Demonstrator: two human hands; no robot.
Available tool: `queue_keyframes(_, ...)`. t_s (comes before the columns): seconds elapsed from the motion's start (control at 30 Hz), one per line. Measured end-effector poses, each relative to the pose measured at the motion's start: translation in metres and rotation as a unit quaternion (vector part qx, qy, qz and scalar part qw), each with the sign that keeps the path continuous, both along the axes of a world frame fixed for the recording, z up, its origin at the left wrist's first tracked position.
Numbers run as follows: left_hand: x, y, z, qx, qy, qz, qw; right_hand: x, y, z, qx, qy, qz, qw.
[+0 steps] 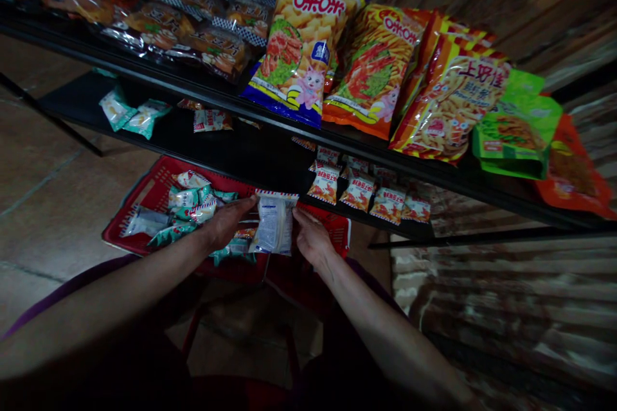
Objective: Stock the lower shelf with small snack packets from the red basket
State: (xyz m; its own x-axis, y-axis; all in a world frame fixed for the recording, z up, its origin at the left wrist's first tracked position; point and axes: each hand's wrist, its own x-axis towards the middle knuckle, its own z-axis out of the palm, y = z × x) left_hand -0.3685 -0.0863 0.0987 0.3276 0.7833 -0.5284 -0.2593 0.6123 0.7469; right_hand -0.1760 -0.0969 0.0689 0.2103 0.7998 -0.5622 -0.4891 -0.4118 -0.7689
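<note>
Between my hands is a small snack bag (274, 223), its whitish printed back facing me, held over the right part of a red basket (126, 210). My left hand (232, 223) pinches the bag's upper left edge. Closed on its upper right edge is my right hand (311, 236), with the thumb side toward the bag. Several green-and-white snack packets (186, 202) lie jumbled in the basket, under and beside my left wrist. One clear-looking packet (147, 221) rests near the basket's left side.
On the lower black shelf (241, 157) stand small orange-and-white snack packets (359, 189) at right and green packets (147, 117) at left. Larger bags, among them a blue-and-yellow chip bag (301, 38), line the upper shelf edge. A corrugated wall (482, 282) is at right.
</note>
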Motion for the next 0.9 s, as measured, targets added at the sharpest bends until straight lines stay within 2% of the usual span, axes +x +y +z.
queue_keyframes(0.17,-0.003,-0.013,-0.009,-0.054,0.044,-0.065,0.995,0.008,0.002,0.000,-0.004,0.019,-0.022,1.000)
queue_keyframes(0.3,-0.003,-0.020,-0.012,-0.064,0.067,-0.102,0.990,0.012,0.003,0.003,0.005,0.032,-0.049,0.998)
queue_keyframes(0.63,0.002,-0.028,-0.015,-0.052,0.067,-0.069,0.994,0.008,0.002,0.006,0.051,-0.001,-0.048,0.998)
queue_keyframes(0.9,0.006,-0.030,-0.019,-0.087,0.053,-0.056,0.993,0.009,0.002,0.010,0.023,-0.001,-0.051,0.998)
